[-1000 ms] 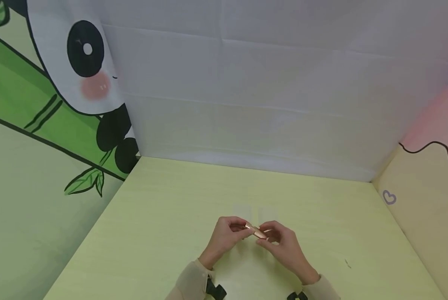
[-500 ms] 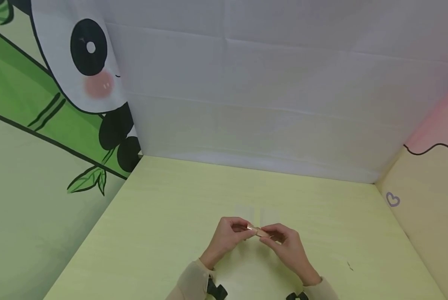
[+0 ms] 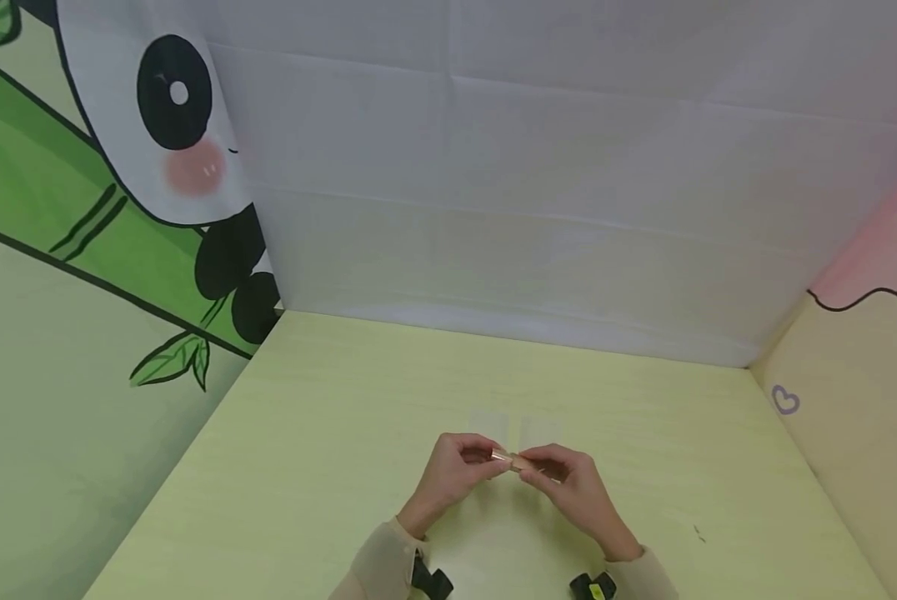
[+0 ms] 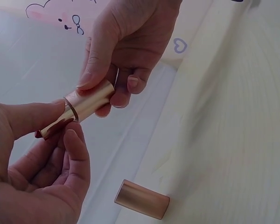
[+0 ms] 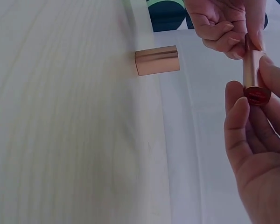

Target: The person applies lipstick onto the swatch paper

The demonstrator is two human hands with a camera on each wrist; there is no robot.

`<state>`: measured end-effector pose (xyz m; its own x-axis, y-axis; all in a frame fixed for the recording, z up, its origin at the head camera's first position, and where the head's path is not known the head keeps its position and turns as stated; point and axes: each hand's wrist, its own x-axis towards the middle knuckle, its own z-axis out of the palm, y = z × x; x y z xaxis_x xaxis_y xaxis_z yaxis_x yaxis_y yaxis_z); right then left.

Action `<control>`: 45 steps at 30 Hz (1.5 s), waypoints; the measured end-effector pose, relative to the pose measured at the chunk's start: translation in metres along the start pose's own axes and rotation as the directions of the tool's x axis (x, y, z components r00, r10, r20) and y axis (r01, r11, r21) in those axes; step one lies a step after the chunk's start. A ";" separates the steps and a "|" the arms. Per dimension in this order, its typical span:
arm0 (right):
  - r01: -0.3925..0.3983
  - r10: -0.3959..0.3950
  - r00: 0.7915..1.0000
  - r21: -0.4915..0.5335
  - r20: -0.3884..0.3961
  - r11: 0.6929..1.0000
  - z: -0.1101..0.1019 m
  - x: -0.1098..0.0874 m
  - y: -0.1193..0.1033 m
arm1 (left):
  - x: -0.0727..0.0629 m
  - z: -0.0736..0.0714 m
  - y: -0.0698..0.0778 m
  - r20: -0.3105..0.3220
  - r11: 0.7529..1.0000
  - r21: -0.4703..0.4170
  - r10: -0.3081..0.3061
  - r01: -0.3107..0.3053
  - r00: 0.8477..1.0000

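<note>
Rose-gold lipstick tube (image 4: 86,103) lay crosswise between both hands above the tabletop (image 3: 328,467); left hand (image 3: 456,471) pinched one end, right hand (image 3: 572,487) the other, its cap (image 4: 142,199) lying nearby.

Left hand (image 3: 456,471), right hand (image 3: 572,492), fingers pinched.

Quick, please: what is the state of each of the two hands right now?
Left hand: pinches one end of the rose-gold lipstick tube.
Right hand: grips the other end of the same tube.
</note>
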<state>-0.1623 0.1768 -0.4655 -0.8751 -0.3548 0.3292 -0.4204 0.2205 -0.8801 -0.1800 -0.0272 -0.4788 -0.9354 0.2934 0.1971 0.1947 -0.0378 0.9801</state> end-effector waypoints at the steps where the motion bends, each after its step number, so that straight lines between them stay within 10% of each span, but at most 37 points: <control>1: -0.012 0.012 1.000 0.001 0.009 1.000 -0.001 0.000 0.000 | 0.001 0.000 -0.002 0.000 1.000 0.004 -0.004 0.004 1.000; 8: -0.056 0.055 0.997 0.017 0.058 0.998 -0.006 0.001 -0.002 | -0.003 0.001 0.023 0.008 0.999 0.045 0.004 -0.004 1.000; 45: -0.114 0.108 0.976 0.019 0.187 0.993 -0.009 0.001 0.020 | -0.005 -0.001 0.027 0.083 1.000 0.001 0.016 -0.016 0.996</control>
<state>-0.1742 0.1891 -0.4798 -0.8551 -0.4926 0.1618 -0.3132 0.2420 -0.9183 -0.1701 -0.0309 -0.4535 -0.9046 0.3708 0.2101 0.2098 -0.0415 0.9769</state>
